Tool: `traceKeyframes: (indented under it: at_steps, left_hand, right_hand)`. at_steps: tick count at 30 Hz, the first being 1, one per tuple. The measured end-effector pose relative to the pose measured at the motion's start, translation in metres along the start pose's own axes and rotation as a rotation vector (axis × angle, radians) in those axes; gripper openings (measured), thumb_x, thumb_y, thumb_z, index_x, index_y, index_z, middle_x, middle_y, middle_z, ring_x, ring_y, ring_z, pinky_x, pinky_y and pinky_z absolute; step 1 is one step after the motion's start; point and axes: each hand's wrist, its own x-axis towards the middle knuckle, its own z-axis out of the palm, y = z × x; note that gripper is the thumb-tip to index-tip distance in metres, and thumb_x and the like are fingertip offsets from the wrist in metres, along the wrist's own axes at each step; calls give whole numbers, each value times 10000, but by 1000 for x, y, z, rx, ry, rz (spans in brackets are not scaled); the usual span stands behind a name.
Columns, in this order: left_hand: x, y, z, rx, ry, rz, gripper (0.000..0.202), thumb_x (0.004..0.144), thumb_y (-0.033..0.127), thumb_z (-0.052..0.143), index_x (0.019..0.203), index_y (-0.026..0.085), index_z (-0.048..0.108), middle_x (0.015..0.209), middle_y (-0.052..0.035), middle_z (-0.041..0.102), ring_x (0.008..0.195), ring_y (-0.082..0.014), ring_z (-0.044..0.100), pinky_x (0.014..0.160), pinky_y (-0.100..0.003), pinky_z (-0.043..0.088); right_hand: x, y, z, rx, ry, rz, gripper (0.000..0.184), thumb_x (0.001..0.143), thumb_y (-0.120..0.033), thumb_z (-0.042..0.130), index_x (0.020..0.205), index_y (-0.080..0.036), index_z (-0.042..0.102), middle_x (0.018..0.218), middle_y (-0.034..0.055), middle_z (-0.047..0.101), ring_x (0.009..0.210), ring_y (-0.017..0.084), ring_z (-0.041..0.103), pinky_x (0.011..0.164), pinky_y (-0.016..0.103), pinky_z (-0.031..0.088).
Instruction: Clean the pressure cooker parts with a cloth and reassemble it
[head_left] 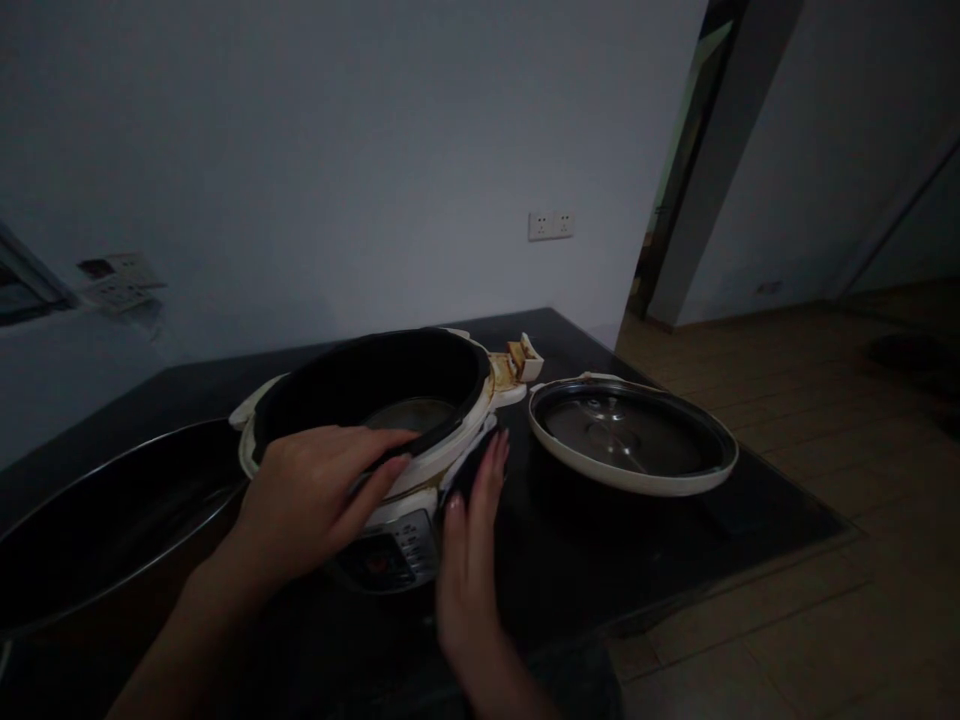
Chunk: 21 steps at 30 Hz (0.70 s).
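Note:
An electric cooker [405, 510] with a whitish body and a control panel on its front stands open on the dark table. Its dark inner pot [375, 385] is in place. My left hand [322, 490] grips the near rim, thumb outside and fingers over the edge. Against the cooker's right side, my right hand [472, 540] presses what looks like a dark cloth [466, 475], fingers pointing up. Brown stains mark the hinge bracket [517, 362] at the cooker's far right. A round lid [637, 480] lies to the right, its metal inner side facing up.
At the left is a large dark pan or basin [120, 510] with a shiny rim. The dark table [720, 540] ends at the right above a tiled floor [810, 600]. Behind stands a pale wall with sockets [551, 225]; a doorway opens farther right. The light is dim.

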Motion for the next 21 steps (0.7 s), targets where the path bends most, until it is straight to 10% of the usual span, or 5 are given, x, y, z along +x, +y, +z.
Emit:
traceKeyframes:
  at_steps: [3, 11, 21]
  left_hand:
    - [-1, 0, 0, -7, 21, 17, 316, 965, 285, 388, 1036, 180, 677, 885, -43, 758, 727, -196, 701, 641, -318, 505]
    - [-1, -2, 0, 22, -2, 34, 300, 958, 260, 393, 1025, 163, 669, 839, -50, 746, 688, -194, 682, 630, -318, 497]
    - [5, 13, -3, 230, 27, 15, 376, 970, 297, 359, 793, 166, 663, 606, -36, 667, 520, -190, 623, 496, -307, 420]
  right_hand:
    - [-16, -3, 6, -27, -33, -33, 584, 998, -367, 330, 1516, -357, 61, 1607, -29, -58, 1468, 232, -110, 1158, 598, -18]
    - [46, -13, -9, 60, 57, -49, 545, 1000, -425, 271, 1516, -303, 143, 1610, -5, 86, 1483, 202, 26, 1179, 553, 21]
    - [-36, 0, 10, 2, -31, 18, 544, 1002, -342, 322, 1498, -396, 107, 1598, -48, -36, 1458, 269, -67, 1152, 631, 87]
